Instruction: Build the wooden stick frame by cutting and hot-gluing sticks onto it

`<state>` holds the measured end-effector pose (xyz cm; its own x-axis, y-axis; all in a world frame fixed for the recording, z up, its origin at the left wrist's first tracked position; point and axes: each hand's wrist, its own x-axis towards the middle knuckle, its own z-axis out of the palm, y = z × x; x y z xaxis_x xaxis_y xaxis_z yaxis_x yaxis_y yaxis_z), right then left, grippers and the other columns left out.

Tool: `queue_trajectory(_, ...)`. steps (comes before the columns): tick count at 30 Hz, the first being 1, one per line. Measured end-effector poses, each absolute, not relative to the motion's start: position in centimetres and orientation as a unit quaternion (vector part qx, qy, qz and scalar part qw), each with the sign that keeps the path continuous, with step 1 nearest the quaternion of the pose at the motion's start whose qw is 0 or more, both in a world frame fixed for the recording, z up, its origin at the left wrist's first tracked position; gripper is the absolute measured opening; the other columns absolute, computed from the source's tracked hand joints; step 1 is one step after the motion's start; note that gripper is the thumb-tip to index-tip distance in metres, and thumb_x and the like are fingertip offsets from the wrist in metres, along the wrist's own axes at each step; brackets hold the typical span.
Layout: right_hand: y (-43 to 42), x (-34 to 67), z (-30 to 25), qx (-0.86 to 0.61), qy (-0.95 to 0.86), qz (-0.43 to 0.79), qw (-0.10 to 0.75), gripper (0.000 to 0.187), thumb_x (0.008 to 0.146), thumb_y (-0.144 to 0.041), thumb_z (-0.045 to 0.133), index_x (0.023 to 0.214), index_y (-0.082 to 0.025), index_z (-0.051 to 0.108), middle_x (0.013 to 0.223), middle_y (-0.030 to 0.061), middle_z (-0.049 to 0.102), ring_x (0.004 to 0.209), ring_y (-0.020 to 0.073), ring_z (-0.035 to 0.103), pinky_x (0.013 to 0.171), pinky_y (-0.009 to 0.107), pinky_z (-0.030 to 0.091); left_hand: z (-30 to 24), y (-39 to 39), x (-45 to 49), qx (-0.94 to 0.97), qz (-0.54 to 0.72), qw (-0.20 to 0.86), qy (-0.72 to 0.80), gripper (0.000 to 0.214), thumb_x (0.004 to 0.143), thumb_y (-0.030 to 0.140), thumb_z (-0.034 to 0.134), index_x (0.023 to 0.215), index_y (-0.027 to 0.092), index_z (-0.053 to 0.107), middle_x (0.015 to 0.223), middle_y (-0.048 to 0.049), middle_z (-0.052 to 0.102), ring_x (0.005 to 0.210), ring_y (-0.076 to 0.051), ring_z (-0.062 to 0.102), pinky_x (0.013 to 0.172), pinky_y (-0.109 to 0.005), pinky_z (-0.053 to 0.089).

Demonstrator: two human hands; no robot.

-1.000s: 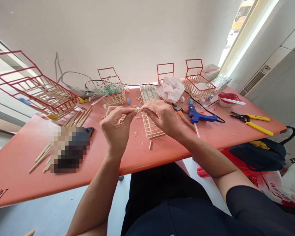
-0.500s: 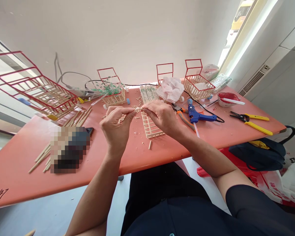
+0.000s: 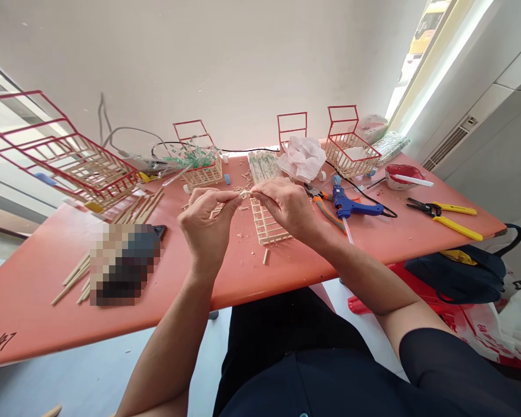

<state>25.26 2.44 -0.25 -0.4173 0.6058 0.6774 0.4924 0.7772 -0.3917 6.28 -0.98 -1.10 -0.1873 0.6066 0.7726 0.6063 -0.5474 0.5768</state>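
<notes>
My left hand (image 3: 208,225) and my right hand (image 3: 284,204) meet over the middle of the table. Between their pinched fingertips is a short, pale, frayed-looking piece of wooden stick (image 3: 244,194); most of it is hidden by the fingers. Below my right hand lies a small lattice of wooden sticks (image 3: 269,227), partly covered by that hand. A cut stick piece (image 3: 265,256) sits just in front of the lattice, among scattered wood crumbs.
A blue glue gun (image 3: 351,205), orange-handled pliers (image 3: 327,211) and yellow-handled wire strippers (image 3: 449,217) lie to the right. Long sticks (image 3: 76,278) are at left by a blurred phone (image 3: 132,266). Red-rimmed stick baskets (image 3: 351,152), crumpled tissue (image 3: 303,157) and a red bowl (image 3: 402,176) stand behind.
Both hands keep their pinch on the wooden stick piece in almost the same place. The whole view has shifted very slightly.
</notes>
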Motion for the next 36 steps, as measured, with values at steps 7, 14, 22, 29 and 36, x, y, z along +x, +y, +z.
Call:
queue_trajectory(7, 2.38, 25.26, -0.22, -0.340, -0.840, 0.083, 0.415, 0.036, 0.117, -0.039, 0.051, 0.116, -0.020, 0.081, 0.114, 0.0082, 0.083, 0.110, 0.0219, 0.075, 0.100, 0.033, 0.053, -0.98, -1.02, 6.24, 0.638, 0.600, 0.002, 0.482, 0.006, 0.089, 0.022, 0.083, 0.087, 0.027, 0.082, 0.084, 0.0000, 0.078, 0.089, -0.021, 0.070, 0.088, -0.036, 0.056)
queue_trajectory(14, 2.28, 25.21, -0.11, -0.344, -0.839, 0.079, 0.414, 0.037, 0.117, -0.039, 0.052, 0.115, -0.018, 0.082, 0.113, 0.0091, 0.083, 0.108, 0.0221, 0.074, 0.099, 0.033, 0.053, -1.12, -1.07, 6.25, 0.640, 0.616, 0.007, 0.459, 0.006, 0.091, 0.021, 0.084, 0.089, 0.026, 0.083, 0.085, -0.0004, 0.077, 0.088, -0.020, 0.070, 0.087, -0.035, 0.054)
queue_trajectory(22, 2.36, 25.22, -0.07, -0.340, -0.839, 0.077, 0.418, 0.038, 0.117, -0.040, 0.050, 0.116, -0.018, 0.082, 0.115, 0.0092, 0.084, 0.111, 0.0226, 0.074, 0.099, 0.033, 0.053, -1.19, -0.97, 6.43, 0.636, 0.624, 0.003, 0.454, 0.009, 0.090, 0.018, 0.085, 0.087, 0.026, 0.082, 0.083, 0.0013, 0.077, 0.087, -0.020, 0.070, 0.087, -0.035, 0.055)
queue_trajectory(29, 2.34, 25.28, -0.01, -0.348, -0.839, 0.077, 0.412, 0.037, 0.117, -0.040, 0.052, 0.117, -0.019, 0.082, 0.113, 0.0092, 0.084, 0.110, 0.0228, 0.074, 0.099, 0.034, 0.052, -1.19, -0.94, 6.42, 0.635, 0.620, 0.002, 0.461, 0.008, 0.089, 0.020, 0.084, 0.087, 0.027, 0.082, 0.083, 0.0009, 0.077, 0.088, -0.020, 0.070, 0.087, -0.035, 0.055)
queue_trajectory(36, 1.95, 25.52, 0.50, -0.350, -0.841, 0.090, 0.402, 0.035, 0.116, -0.040, 0.053, 0.116, -0.020, 0.082, 0.113, 0.0086, 0.083, 0.112, 0.0231, 0.073, 0.100, 0.035, 0.052, -1.19, -0.94, 6.40, 0.636, 0.615, 0.007, 0.466, 0.007, 0.090, 0.022, 0.083, 0.086, 0.027, 0.081, 0.083, 0.0012, 0.077, 0.088, -0.020, 0.070, 0.089, -0.036, 0.055)
